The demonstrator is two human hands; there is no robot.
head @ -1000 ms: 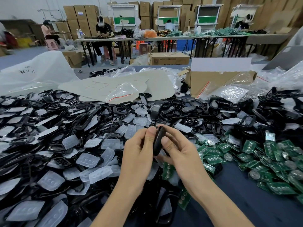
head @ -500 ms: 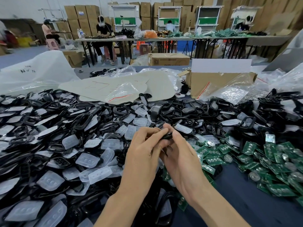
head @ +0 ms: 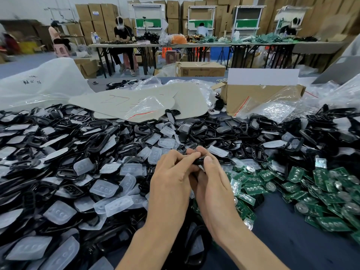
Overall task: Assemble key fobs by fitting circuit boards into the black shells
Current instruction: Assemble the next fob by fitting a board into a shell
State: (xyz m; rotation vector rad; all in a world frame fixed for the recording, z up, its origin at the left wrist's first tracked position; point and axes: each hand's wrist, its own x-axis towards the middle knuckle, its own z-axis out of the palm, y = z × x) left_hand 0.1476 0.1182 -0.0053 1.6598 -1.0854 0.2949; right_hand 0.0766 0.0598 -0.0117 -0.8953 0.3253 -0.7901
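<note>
Head view, the only one. Both hands are meeting at centre, just above the heap. The left hand (head: 171,178) is curling its fingers over a black shell (head: 198,161) and pinching it from the left. The right hand (head: 212,182) is gripping the same piece, thumb on top, other fingers wrapping behind. So the shell is sitting between the two sets of fingertips, off the table (head: 292,240).

Step, as a judgement: they are probably seating or pressing something into the shell, or squeezing it closed. The next move is likely calling for even thumb pressure along the edge, then setting the piece aside and reaching right for one of the green circuit boards (head: 311,188).

The loose shell pile (head: 58,152) is filling the left and middle, mixed with translucent button pads (head: 106,189). The boards are lying to the right, near the right wrist. A cardboard box (head: 259,96) is standing behind.

Hidden: fingers are covering most of the held shell. Can't tell whether a board is already inside it, or whether it is one half or two. Both forearms are running off the bottom edge.
</note>
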